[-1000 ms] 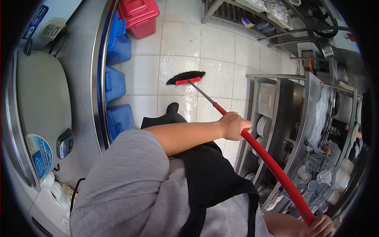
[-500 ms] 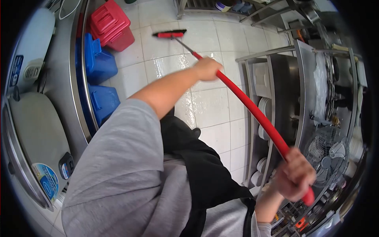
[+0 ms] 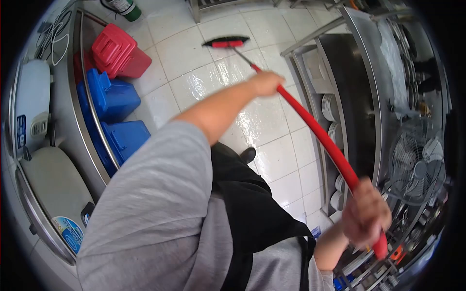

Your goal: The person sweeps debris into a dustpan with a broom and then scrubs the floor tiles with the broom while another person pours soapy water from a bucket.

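Red-handled broom (image 3: pixel 318 132): gripped low with left hand (image 3: pixel 268 83), fingers wrapped; closed right hand (image 3: pixel 366 212), blurred, round upper end. Had head (image 3: pixel 227 44) out ahead on shiny tiles (image 3: pixel 264 121). Risked slipping if wet, clipping steel rack (image 3: pixel 348 97) through wide swing.

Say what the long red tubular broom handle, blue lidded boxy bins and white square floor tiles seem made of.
Red broom handle: probably plastic-coated, satin, from its smooth, even colour; core hidden.
Blue bins: likely moulded plastic, slightly glossy, evenly coloured.
Floor tiles: apparently glazed ceramic, shiny, bright reflections; moisture may add gloss.
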### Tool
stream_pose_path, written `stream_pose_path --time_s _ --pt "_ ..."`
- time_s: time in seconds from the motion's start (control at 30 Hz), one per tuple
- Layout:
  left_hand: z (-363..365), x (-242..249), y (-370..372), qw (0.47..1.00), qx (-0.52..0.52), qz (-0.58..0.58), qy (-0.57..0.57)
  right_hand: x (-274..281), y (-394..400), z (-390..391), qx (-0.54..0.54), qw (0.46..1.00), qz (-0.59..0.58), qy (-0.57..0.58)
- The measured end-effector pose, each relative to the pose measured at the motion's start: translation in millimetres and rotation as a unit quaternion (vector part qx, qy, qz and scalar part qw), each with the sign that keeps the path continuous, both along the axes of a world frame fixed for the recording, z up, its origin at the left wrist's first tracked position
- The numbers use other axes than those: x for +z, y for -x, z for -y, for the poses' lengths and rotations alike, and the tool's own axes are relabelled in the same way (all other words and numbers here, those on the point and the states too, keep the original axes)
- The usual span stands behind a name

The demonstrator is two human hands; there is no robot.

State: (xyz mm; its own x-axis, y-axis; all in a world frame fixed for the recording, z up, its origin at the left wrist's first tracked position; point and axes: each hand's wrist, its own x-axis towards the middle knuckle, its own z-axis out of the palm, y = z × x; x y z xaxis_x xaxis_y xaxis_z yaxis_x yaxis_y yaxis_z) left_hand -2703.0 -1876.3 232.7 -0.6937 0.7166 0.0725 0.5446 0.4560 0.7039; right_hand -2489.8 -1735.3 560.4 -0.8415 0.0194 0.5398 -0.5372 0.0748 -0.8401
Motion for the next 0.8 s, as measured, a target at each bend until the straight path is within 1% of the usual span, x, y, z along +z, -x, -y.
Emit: stream_pose_path --time_s 0.03,0.1,0.13,0.17,0.2,0.23,0.27,0.3,0.33,0.37,0.4,0.43,0.5,0.53,0.57,0.6,0.63,0.7,0.73,0.77,0.8 --pt "2 -4 21 0.998 0.025 0.004 0.059 -25 8 1 -0.015 1.0 0.0 0.018" --pt "-5 -10 42 0.986 0.027 -0.067 0.153 -58 6 -10 -0.039 0.999 0.015 0.032" --pt "-25 2 39 0.986 0.009 -0.072 0.15 -55 -4 -24 -0.055 0.997 0.017 0.05" --pt "-44 16 27 0.983 -0.034 -0.043 0.173 -48 -18 -42 -0.071 0.995 0.019 0.069" --pt "-61 29 7 0.977 -0.077 -0.013 0.197 -28 -38 -67 -0.079 0.995 0.035 0.057" --pt "-88 41 -20 0.971 -0.151 0.031 0.18 -1 -63 -89 -0.106 0.992 0.058 -0.025" --pt "-116 41 -57 0.97 -0.189 0.06 0.142 22 -99 -107 -0.159 0.987 0.031 -0.02" --pt "-140 51 -98 0.962 -0.239 0.078 0.105 59 -139 -136 -0.075 0.995 0.067 -0.025" --pt "-164 60 -144 0.958 -0.266 0.101 0.04 95 -165 -142 -0.034 0.994 0.097 0.047" --pt "-184 82 -185 0.939 -0.316 0.131 0.023 124 -192 -135 -0.142 0.986 0.083 0.03" --pt "-202 95 -223 0.924 -0.36 0.132 0.0 144 -211 -133 -0.125 0.989 0.077 0.012" --pt "-205 120 -247 0.909 -0.385 0.156 -0.024 155 -211 -116 -0.107 0.992 0.072 -0.004" --pt "-225 130 -284 0.872 -0.438 0.216 -0.036 160 -232 -104 -0.125 0.989 0.078 -0.02" --pt "-234 128 -287 0.869 -0.444 0.218 -0.034 159 -240 -100 -0.16 0.983 0.078 -0.04" --pt "-242 125 -289 0.871 -0.449 0.199 -0.029 154 -242 -107 -0.165 0.982 0.081 -0.036" --pt "-251 121 -289 0.871 -0.456 0.18 -0.023 143 -243 -116 -0.153 0.987 0.053 -0.016" --pt "-260 109 -284 0.888 -0.43 0.163 -0.019 130 -242 -126 -0.142 0.99 0.022 0.004" --pt "-276 70 -248 0.914 -0.376 0.149 0.006 92 -228 -159 -0.14 0.99 0.007 0.008" --pt "-278 56 -221 0.935 -0.331 0.126 0.02 68 -238 -181 -0.126 0.989 -0.005 0.079" --pt "-284 23 -195 0.953 -0.286 0.093 -0.018 44 -215 -186 -0.148 0.988 -0.016 0.032" --pt "-284 7 -163 0.966 -0.253 0.053 -0.019 18 -195 -195 -0.158 0.987 -0.005 0.011"
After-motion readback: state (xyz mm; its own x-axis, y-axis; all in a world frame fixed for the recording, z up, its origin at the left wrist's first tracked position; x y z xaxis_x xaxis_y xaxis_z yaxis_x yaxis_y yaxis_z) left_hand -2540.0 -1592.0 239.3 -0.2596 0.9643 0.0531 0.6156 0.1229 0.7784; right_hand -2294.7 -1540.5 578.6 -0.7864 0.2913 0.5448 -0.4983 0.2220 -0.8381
